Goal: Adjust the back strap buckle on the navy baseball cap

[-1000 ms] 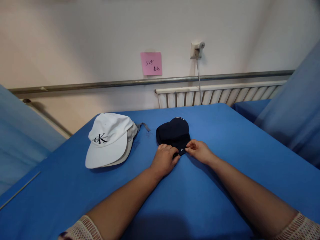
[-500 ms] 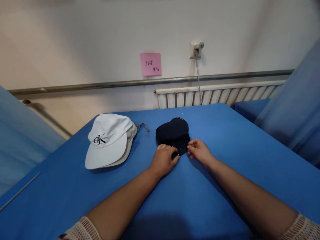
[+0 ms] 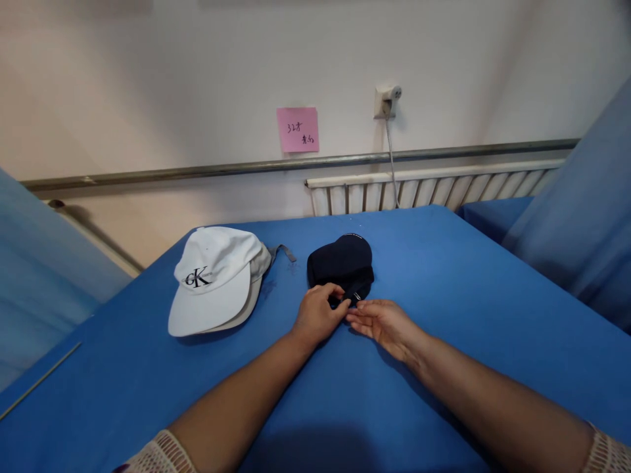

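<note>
A dark navy cap (image 3: 340,259) lies on the blue-covered table, its brim pointing to the far side. At its near edge is a strap with a small metal buckle (image 3: 357,297). My left hand (image 3: 320,312) is closed on the strap from the left, thumb and fingers pinching it. Opposite, my right hand (image 3: 382,325) is palm up, its thumb near the buckle and its fingers stretched under the strap's end, close to my left fingertips. To the left sits a white cap (image 3: 217,269) with black "CK" letters, stacked over a greyish cap (image 3: 246,312).
The blue cover (image 3: 444,289) spreads over the table. Behind it are a wall with a pink note (image 3: 298,130), a metal rail (image 3: 221,169), a socket with a plug (image 3: 387,102) and a radiator (image 3: 434,187). Blue curtains (image 3: 586,210) hang at both sides; a thin stick (image 3: 39,381) lies left.
My right hand has moved left from the cap's right corner and turned palm up beneath the strap. The strap's buckle now shows between my hands. The other caps have stayed put.
</note>
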Tool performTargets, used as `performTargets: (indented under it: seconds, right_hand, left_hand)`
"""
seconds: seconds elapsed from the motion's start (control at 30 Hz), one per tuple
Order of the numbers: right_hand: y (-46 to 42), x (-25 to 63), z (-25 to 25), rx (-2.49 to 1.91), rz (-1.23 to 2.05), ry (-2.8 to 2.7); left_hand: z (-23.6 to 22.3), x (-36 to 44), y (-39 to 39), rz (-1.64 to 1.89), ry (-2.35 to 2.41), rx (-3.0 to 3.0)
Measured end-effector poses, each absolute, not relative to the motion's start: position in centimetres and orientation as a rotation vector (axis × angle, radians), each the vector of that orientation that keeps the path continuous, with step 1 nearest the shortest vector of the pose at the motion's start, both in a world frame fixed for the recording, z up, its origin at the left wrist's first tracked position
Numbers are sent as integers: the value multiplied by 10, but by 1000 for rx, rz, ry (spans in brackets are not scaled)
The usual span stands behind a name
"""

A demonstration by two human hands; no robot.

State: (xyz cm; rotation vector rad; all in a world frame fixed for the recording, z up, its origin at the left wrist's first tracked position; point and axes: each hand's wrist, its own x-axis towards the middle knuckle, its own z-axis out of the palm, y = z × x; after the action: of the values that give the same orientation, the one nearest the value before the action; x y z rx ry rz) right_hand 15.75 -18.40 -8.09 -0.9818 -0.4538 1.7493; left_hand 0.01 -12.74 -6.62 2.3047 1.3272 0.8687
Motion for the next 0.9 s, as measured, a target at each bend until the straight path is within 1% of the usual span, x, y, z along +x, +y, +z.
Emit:
performTargets:
  seconds: [0.1,0.23,0.43,0.57,0.73,0.9]
  right_hand:
    - [-187,155,-80,-911,1734,-384]
    - [-184,155,-79,-847,1733,-354]
    - [-175,162,-80,-916,1642,-560]
    - [-174,164,-80,-959,1617,-666]
    - [-171,161,-86,-1052,1467,-792]
    - [-170,163,-88,-1024,1530,-761]
  left_hand:
    - [-65,0,-126,916,1318,2224]
    - [-64,0,-126,887,1262,2237]
    - [-66,-4,-123,862,1041,2268]
    - [-70,-4,-120,858,1076,2237]
    - [-72,-2,-123,866,1087,2257]
    - [-71,-1,-125,889,1098,2263]
